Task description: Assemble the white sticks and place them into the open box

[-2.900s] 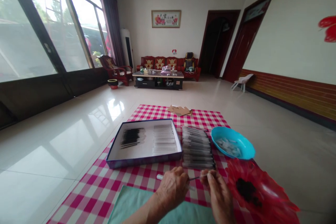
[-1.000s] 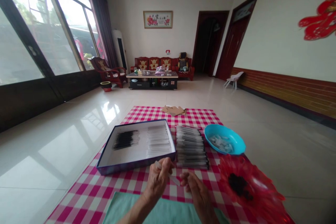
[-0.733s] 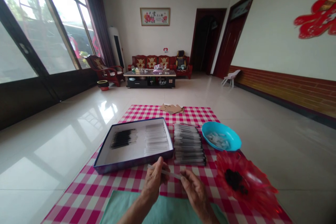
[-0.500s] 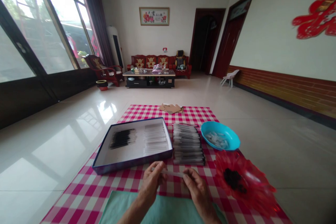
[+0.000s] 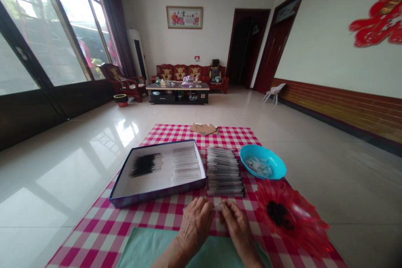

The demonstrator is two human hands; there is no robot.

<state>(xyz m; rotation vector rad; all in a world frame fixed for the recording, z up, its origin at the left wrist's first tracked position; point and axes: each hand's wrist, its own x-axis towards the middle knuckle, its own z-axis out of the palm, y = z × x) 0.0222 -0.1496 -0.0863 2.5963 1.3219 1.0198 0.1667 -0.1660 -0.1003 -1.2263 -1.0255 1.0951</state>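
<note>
Two bare hands are working close together at the lower middle of the view. The left hand and the right hand are curled inward, fingers nearly meeting, and both pinch a pale slim piece. Only a short stub shows between the fingers; its full length and ends cannot be told. Change noted: moments earlier the piece lay exposed as a clear rod across the gap between the hands. The hands have since closed in and now cover most of it.

Just ahead of the grip sits a neat stack of slim sleeved rods, glossy and dark-ended. Ahead and to the left, a shallow box with a navy rim holds two white-lined groups: black-tipped rods and clear tubes. Ahead and to the right, a blue plastic bowl holds small pale pieces. Beside the right hand, a red flower-shaped plastic dish carries a dark clump. Beneath everything lies a pink gingham cloth, with a smooth green towel under the forearms.
</note>
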